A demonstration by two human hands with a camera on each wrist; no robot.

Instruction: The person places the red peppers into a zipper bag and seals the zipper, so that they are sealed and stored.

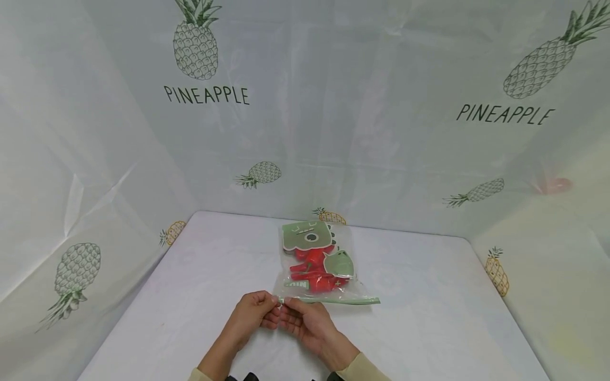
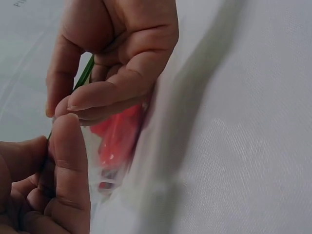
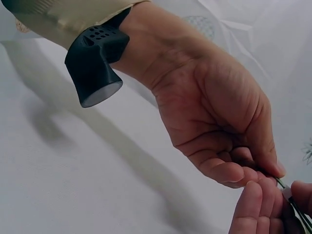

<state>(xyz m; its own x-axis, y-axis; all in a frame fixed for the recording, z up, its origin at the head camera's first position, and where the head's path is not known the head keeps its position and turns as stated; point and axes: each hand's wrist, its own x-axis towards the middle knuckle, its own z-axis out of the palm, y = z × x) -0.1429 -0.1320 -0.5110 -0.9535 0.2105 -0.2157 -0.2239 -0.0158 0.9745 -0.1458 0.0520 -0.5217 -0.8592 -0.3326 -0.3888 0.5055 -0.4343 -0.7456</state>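
Note:
A clear zip bag (image 1: 352, 288) lies on the table, with green printed shapes on it and red things (image 1: 320, 283) inside whose kind I cannot tell. Its green seal strip (image 1: 352, 301) runs along the near edge. At the left end of this strip, my left hand (image 1: 254, 312) pinches the edge between thumb and fingers. Close beside it, my right hand (image 1: 307, 324) pinches the strip as well, thumb on top. The right wrist view shows a small white slider (image 3: 286, 193) on the strip, by the right thumb. My left hand (image 3: 219, 117) hides the strip's end there.
The white table (image 1: 429, 307) extends around the bag. Pale cloth walls (image 1: 333, 132) with pineapple prints rise behind and at both sides. A dark wrist camera (image 3: 95, 68) sits on the left wrist, under a beige sleeve (image 3: 63, 17).

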